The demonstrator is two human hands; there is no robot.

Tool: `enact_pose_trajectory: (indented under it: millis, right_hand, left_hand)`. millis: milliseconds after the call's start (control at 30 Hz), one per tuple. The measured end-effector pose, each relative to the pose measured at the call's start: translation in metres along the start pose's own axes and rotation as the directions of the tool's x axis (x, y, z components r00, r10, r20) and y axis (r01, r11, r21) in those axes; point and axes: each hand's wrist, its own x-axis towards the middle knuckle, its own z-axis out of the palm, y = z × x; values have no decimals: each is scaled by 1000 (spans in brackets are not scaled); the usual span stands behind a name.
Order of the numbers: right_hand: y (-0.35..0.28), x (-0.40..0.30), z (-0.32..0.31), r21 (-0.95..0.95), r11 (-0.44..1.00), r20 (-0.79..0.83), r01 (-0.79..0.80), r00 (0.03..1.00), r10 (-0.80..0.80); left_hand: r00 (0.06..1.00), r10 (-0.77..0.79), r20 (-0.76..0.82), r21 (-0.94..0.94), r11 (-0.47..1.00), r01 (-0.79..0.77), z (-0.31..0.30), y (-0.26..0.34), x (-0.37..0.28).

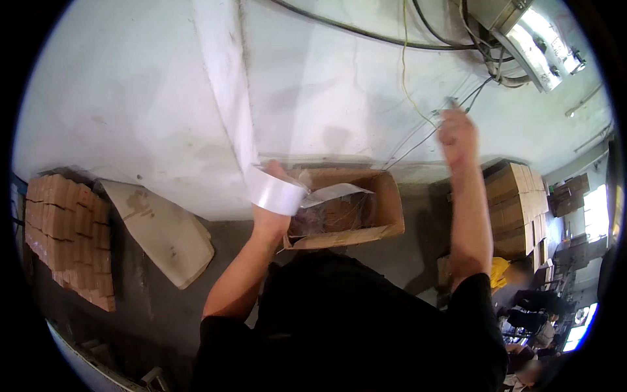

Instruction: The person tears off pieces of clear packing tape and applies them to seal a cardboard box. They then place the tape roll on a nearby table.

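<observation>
My left hand (pixel 269 220) is on a wide white roll (pixel 275 194), which looks like tape or label stock. It hides most of my palm, and some fingers show above it. From the roll a loose pale strip (pixel 340 192) stretches right over an uncovered cardboard box (pixel 392 206). Inside the box lies crumpled clear plastic (pixel 318 220); what is under it is hard to make out. My right hand (pixel 458 132) is raised and blurred in front of the white wall, its fingers curled. A small dark thing shows at its fingertips, but whether it is held cannot be told.
Thin wires (pixel 416 139) and a black cable (pixel 352 33) run along the wall to a metal box (pixel 534 44). Stacked cartons stand left (pixel 68 230) and right (pixel 509 210). A pale board (pixel 161 235) leans at left. People, one in a yellow top (pixel 498 273), are at far right.
</observation>
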Motion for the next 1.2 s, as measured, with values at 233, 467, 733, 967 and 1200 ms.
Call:
enact_pose_trajectory:
  millis: [233,467,733,967,1200]
  right_hand:
    - [52,-70,34,-61,969,162,-240,955,247]
    - [106,-91,91,-196,948,325,-250,896,303]
    - [190,-31,2,-751,659,250,-33,910,331]
    - [396,-20,-108,-927,229,-144,-297,844,516]
    - [445,-85,-177,-549,237,-634,-802,584,508]
  left_hand:
    - [991,-111,80,-436,890,135,6,10,6]
    - [979,-86,184,-449,879,161,9,13,4]
    - [967,-253,-7,-150,957,249,-103,15,-49]
    - [801,-433,-412,-231,901,368,-162,-17,-140]
    - [527,-660,-535,-230,714,661,-201,-83,-217]
